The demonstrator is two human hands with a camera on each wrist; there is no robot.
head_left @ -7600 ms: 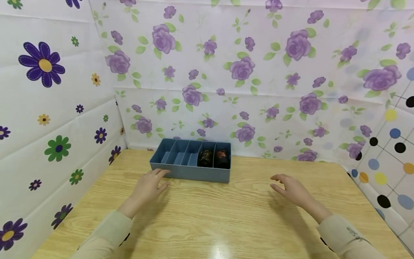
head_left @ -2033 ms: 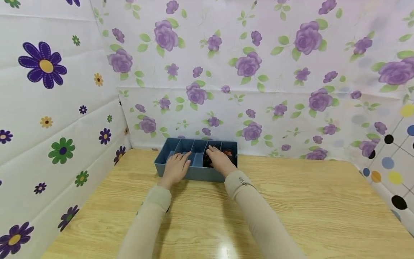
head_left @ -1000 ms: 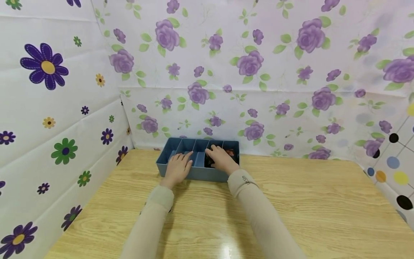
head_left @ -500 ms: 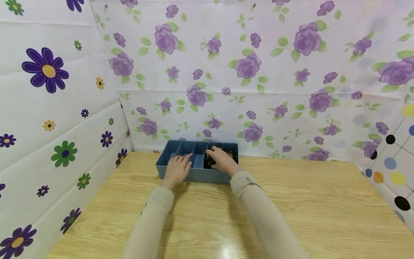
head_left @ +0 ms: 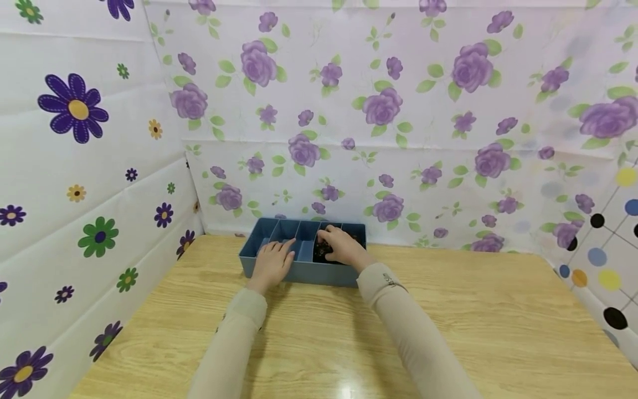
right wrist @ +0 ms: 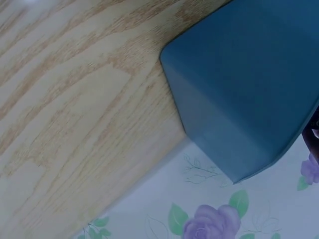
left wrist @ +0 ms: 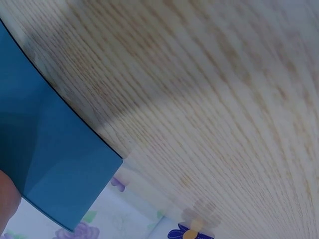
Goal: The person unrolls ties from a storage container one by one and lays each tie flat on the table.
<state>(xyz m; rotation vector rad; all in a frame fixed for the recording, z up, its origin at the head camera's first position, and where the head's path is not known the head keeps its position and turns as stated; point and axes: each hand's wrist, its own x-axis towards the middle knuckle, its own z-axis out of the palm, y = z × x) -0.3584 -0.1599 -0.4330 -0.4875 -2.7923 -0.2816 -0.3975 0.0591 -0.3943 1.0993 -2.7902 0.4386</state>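
A blue divided box [head_left: 319,272] stands near the back wall in the head view. My left hand [head_left: 271,265] rests over its front rim at the left-hand compartments, fingers extended; part of that hand [left wrist: 7,199] shows by the box's rim in the left wrist view. My right hand [head_left: 343,247] reaches into the fourth compartment from the left. Its thumb and fingers grip a black item with a gold pattern [head_left: 319,253], whose kind I cannot make out. A second black item, in the rightmost compartment, is mostly hidden behind the right hand.
The box sits on a light wood-grain table [head_left: 309,338]. A sheet with purple roses [head_left: 381,105] hangs behind it. A flower-printed sheet [head_left: 99,166] lines the left side, a dotted one [head_left: 605,255] the right.
Both hands, apart over the table at first, have come to the box. The right hand has reached into the fourth compartment and taken hold of the gold-patterned black item. Lately both hands barely move.
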